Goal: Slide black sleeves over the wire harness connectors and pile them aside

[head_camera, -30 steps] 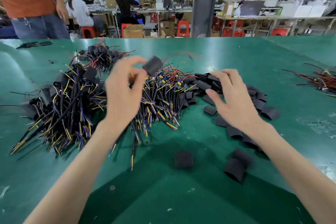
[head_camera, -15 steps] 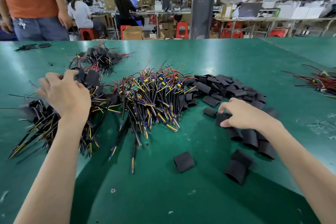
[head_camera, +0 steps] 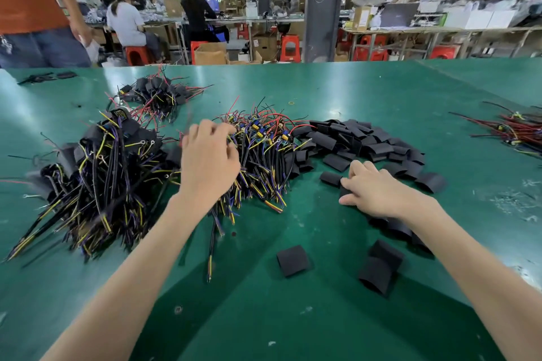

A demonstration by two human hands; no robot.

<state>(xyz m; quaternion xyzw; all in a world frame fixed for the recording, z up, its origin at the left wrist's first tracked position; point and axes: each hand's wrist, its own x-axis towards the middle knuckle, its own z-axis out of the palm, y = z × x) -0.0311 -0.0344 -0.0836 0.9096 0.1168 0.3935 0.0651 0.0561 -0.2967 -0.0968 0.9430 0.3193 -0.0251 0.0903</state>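
Observation:
Unsleeved wire harnesses lie heaped at the table's middle, with yellow connectors and red wires on top. My left hand is over the heap's left side, fingers curled down among the wires; its back hides any grip. To the left lies the pile of sleeved harnesses. A heap of black sleeves spreads to the right. My right hand rests at the heap's near edge, thumb and fingers pinching a black sleeve, beside another sleeve.
A smaller sleeved bundle sits farther back on the green table. Loose sleeves lie near me, two more to their right. Red wires lie at the right edge. A person in orange stands at far left.
My left hand carried a sleeved harness to the left pile, let it go, and has come back right to the middle heap. My right hand dropped onto the sleeves and closed on one.

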